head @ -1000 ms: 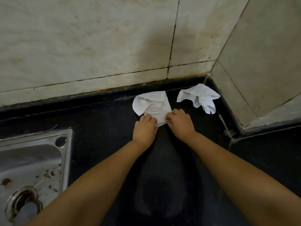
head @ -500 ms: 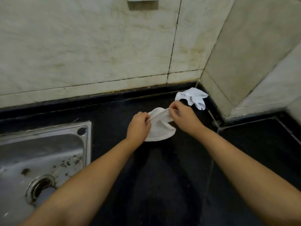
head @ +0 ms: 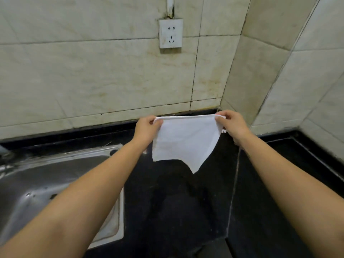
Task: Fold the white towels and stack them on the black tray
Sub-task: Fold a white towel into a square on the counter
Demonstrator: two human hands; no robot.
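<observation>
We pinched the towel (head: 184,140) top corners, left hand (head: 148,127) and right hand (head: 231,125), edge taut between; best keep it level, lower corners uneven.

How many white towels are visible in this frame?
1. The white cloth towel hangs spread between the left hand and right hand, each pinching a top corner. Another may lie hidden behind it.

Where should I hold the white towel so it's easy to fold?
Hold the white towel by its two top corners, coming from each side, as the left hand and right hand do. Its top edge is stretched straight, so it hangs flat.
</observation>
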